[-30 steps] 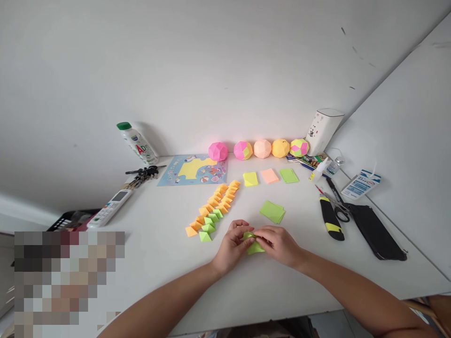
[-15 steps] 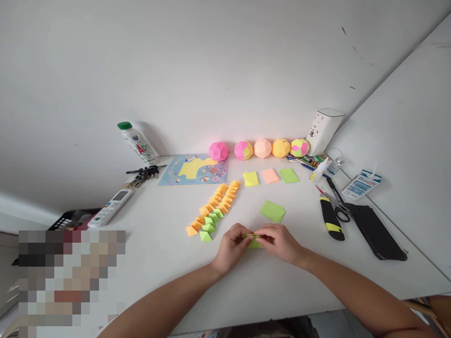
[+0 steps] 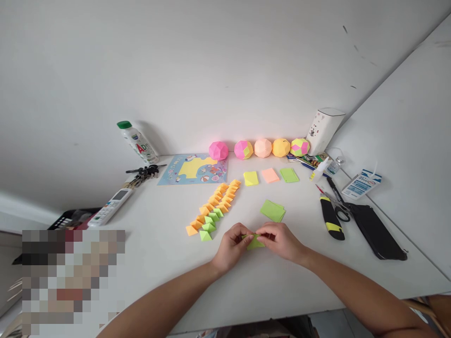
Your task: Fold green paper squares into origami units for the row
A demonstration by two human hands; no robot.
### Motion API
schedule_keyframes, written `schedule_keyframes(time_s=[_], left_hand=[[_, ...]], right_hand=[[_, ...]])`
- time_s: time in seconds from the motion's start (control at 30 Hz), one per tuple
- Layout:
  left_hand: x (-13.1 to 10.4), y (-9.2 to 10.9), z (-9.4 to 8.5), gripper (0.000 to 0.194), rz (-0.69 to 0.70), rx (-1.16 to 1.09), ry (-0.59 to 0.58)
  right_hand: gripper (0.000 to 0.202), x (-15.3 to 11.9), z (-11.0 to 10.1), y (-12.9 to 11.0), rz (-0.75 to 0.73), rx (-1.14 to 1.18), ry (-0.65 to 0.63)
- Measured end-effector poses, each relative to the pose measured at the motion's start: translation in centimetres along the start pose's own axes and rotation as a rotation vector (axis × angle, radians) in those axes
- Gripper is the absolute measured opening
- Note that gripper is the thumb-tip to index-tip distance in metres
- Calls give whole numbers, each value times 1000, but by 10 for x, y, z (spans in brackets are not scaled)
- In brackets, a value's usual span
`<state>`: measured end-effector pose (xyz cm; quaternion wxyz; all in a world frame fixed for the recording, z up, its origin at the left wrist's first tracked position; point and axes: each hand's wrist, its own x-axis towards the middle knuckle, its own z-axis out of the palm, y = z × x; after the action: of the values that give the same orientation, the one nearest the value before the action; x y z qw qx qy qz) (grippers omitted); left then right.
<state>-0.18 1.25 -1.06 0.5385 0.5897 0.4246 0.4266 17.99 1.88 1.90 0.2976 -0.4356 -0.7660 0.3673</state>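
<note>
- Left hand (image 3: 230,246) & right hand (image 3: 280,241) meet low-centre on white counter (image 3: 158,253), fingertips closed in a pinch on a small folded lime-green paper piece (image 3: 255,242), one hand per side.
- Paper sits between the two hands, just above counter surface; can't tell if it touches.
- Loose stack of lime-green square paper sheets (image 3: 272,211) near, at 1 o'clock from the hands.
- At 10 o'clock: double row of folded orange and green paper units (image 3: 212,208), running diagonally up toward 1 o'clock; green ones at the near end.
- Further at 12 o'clock: three small sticky-note pads side by side, yellow pad (image 3: 250,178), orange pad (image 3: 270,175), green pad (image 3: 289,175).
- Along back wall: row of five folded paper balls in pink, yellow, peach (image 3: 262,148).
- Left of balls, flat blue-and-yellow illustrated sheet (image 3: 193,170); past it, bunch of dark keys (image 3: 143,173), white remote control (image 3: 110,207), white plastic bottle w/ green cap (image 3: 137,142), leaning.
- At 2–3 o'clock from the hands: black-and-yellow utility knife (image 3: 331,219), black-handled scissors (image 3: 336,202), black phone (image 3: 375,231), small white glue bottle (image 3: 319,170).
- Tall white carton (image 3: 324,124) in the back right corner.
</note>
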Motion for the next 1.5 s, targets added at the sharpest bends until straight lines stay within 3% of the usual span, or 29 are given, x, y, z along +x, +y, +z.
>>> schedule_keyframes(time_s=[0.57,0.77,1.03,1.33,1.5], left_hand=[[-2,2,0,27,-28,27,-12],[-2,8,0,31,-121,-35,-30],[-2,8,1,30,-153,-193,-105],[-2,7,-1,33,-140,-110,-90],[-2,8,-1,33,-149,-86,-78]], right_hand=[[13,1,-1,-2,-11,-7,-35],[12,1,0,-3,33,62,-10],[23,1,0,0,78,140,-8],[35,1,0,0,106,202,-54],[22,2,2,0,31,124,-45]])
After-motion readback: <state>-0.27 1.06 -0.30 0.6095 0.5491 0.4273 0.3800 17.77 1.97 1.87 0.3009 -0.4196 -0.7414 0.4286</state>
